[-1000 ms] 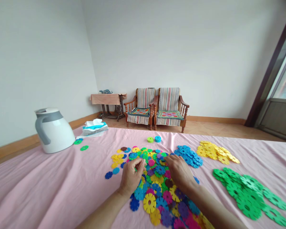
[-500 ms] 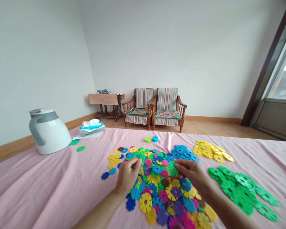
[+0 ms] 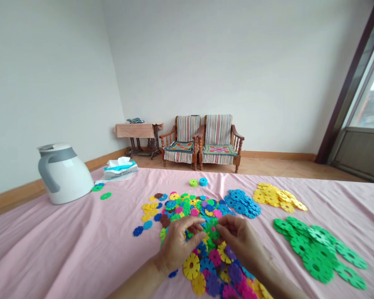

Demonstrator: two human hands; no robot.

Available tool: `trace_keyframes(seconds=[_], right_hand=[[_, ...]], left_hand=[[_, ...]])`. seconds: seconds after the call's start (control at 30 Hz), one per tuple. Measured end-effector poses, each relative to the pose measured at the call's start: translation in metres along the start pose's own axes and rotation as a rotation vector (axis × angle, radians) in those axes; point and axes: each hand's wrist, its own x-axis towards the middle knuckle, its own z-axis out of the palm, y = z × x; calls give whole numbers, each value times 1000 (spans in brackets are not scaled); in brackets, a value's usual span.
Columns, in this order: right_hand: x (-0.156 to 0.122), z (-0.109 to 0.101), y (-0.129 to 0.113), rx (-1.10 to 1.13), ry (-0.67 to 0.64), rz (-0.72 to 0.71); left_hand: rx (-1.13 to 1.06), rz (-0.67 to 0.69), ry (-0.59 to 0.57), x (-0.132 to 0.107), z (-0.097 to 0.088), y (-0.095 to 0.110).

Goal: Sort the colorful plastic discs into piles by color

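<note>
A mixed heap of notched plastic snowflake discs [image 3: 191,265] in many colours lies in front of me. Over its middle, my right hand [image 3: 241,236] pinches the edge of a green disc [image 3: 211,232]; a pink spot shows through the disc's centre hole. Facing it from the left, my left hand [image 3: 183,241] has curled fingers, with a gap between thumb and forefinger and nothing visible in the gap. Its fingertips are close to the green disc; whether they touch it I cannot tell. Both hands hide part of the heap.
Sorted piles of blue discs [image 3: 241,203], yellow discs [image 3: 277,197] and green discs [image 3: 319,249] lie to the right. A white kettle-shaped jug [image 3: 70,178] and a tissue box [image 3: 121,168] stand on the pink cloth [image 3: 65,249] at left. Two wooden chairs [image 3: 218,149] stand beyond.
Both hands have come closer together over the heap and nearer to me. The green disc has moved left with my right hand. My left hand's thumb and forefinger have parted.
</note>
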Motion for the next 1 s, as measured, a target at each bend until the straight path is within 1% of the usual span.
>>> trace_keyframes(seconds=[0.1, 0.23, 0.37, 0.6, 0.77, 0.87, 1.0], right_hand=[[-4, 8, 0, -131, 20, -32], [-6, 12, -1, -206, 8, -32], [-8, 15, -2, -202, 10, -28], [-10, 19, -2, -174, 31, -14], [-10, 21, -2, -138, 30, -2], [-10, 20, -3, -110, 46, -27], [-9, 19, -2, -102, 55, -29]], left_hand=[[12, -3, -4, -2, 4, 0], [39, -4, -5, -2, 5, -2], [45, 9, 1, -2, 6, -1], [141, 80, 66, -4, 9, -2], [177, 89, 93, -4, 8, -2], [94, 33, 76, -2, 4, 2], [-98, -128, -25, 1, 3, 5]])
